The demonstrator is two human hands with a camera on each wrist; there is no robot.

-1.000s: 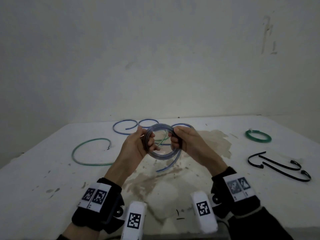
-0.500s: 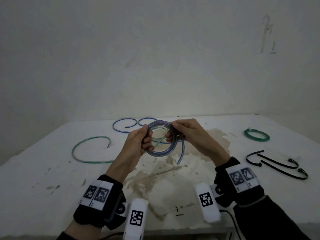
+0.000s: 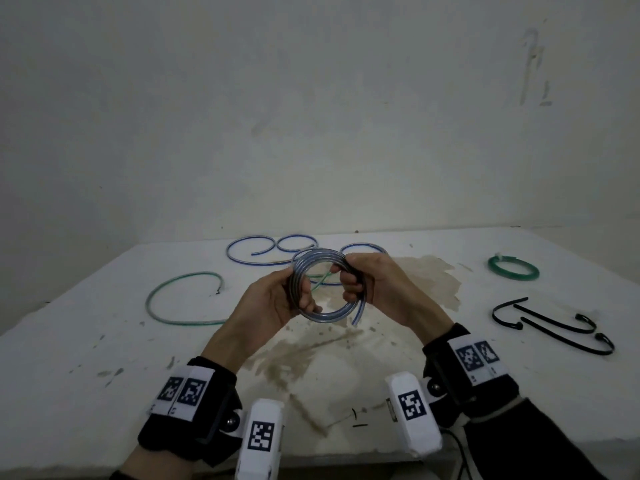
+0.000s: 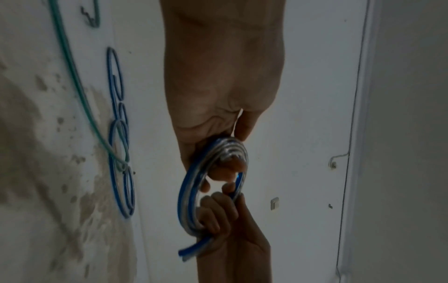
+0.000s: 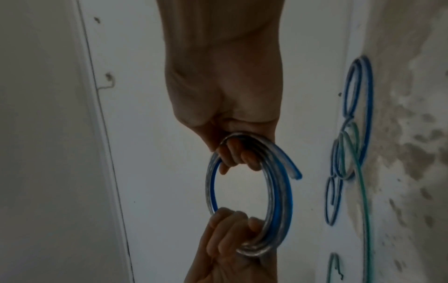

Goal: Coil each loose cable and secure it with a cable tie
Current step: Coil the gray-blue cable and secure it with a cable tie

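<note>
Blue-striped clear cable (image 3: pixel 323 308) is held as a coil above the white table (image 3: pixel 86 341), between both hands; the left hand (image 3: pixel 277 299) is curled round its left side and the right hand (image 3: pixel 370 282) round its right, a short free end hanging below the right fingers (image 5: pixel 238 155); coiling is judged nearly done, tying not begun; one hand must be freed for the black cable ties (image 3: pixel 550 323) lying well apart to the right, the coil kept gripped lest it spring open.
</note>
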